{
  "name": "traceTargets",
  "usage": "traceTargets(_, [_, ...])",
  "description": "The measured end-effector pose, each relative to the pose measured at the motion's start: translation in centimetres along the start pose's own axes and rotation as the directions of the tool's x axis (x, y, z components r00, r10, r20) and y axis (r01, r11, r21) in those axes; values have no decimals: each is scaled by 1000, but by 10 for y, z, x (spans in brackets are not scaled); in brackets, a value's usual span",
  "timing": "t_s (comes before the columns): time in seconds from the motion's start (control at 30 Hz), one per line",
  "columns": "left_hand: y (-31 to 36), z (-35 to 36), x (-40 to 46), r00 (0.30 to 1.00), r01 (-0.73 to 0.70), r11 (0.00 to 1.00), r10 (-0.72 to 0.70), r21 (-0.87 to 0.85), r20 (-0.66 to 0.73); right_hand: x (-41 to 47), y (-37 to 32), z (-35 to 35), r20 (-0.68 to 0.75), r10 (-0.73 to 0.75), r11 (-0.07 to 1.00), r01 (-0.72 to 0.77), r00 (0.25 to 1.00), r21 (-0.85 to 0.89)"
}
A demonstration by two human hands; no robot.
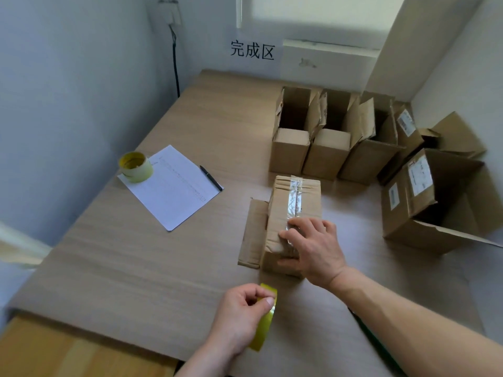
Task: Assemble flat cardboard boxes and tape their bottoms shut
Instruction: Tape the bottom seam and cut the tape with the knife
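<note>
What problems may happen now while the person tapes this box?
1. The right hand presses only the near end of the tape strip; the wrinkled far part may stay loose.
2. The left hand holds the tape roll apart from the box; its free end might stick back onto the roll.

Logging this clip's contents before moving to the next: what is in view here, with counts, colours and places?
taped box: 1, brown, table centre, clear tape along its top
open boxes: about 6, brown, back right; exact count unclear
tape roll: 1, yellow, on the paper's left corner
held roll: 1, yellow, near front edge
paper: 1, white, left of centre
pen: 1, black, on the paper's right edge
wall sign: 1, black characters, back wall
table: 1, light wood
left hand: grips held roll
right hand: presses on taped box
</note>
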State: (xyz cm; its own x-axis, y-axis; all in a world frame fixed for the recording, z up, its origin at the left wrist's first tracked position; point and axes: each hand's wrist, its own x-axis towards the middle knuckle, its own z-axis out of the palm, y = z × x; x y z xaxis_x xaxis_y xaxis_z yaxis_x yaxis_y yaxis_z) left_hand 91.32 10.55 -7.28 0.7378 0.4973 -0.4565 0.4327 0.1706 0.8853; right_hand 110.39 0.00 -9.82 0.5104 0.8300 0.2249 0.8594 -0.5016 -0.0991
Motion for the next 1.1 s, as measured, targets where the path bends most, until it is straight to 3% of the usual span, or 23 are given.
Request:
traceTargets(0.13, [25, 10, -8, 995, -45, 999, 44, 11, 88, 2, -3, -17, 193, 26, 1000, -25, 981, -5])
traceTargets(0.23, [41, 15, -12, 988, -75, 997, 72, 17, 139, 10, -4, -33, 206, 92, 982, -124, 974, 145])
traceTargets(0.3, [48, 16, -13, 981, -86, 996, 83, 10, 175, 20, 1, -42, 137, 164, 961, -190, 977, 200])
traceTargets(0.37, [51, 17, -13, 974, -101, 994, 93, 31, 207, 31, 11, -46, 97, 199, 974, -208, 975, 90])
traceTargets(0.43, [51, 16, -14, 971, -102, 994, 91, 39, 220, 46, 21, -46, 175, 238, 970, -245, 955, 13])
traceTargets(0.63, [46, -4, -15, 983, -45, 999, 40, 21, 180, 86, 47, -27, 328, 334, 940, -340, 884, -42])
traceTargets(0.77, [42, -16, -15, 991, -47, 999, 47, -1, 127, 106, 39, -9, 337, 257, 967, -239, 906, -93])
traceTargets(0.87, [35, -20, -11, 990, -143, 980, 138, 142, 39, 116, 35, -6, 393, 297, 952, -303, 871, -48])
traceTargets(0.97, [40, -22, -9, 961, -271, 918, 273, 289, 36, 121, 39, -22, 515, 309, 925, -378, 800, 32])
traceTargets(1.03, [47, -20, -8, 916, -385, 836, 396, 391, 55, 113, 38, -41, 413, 393, 850, -496, 822, 177])
traceTargets(1.1, [57, -17, -7, 851, -495, 729, 516, 472, 96, 88, 24, -62, 141, 537, 699, -532, 832, 478])
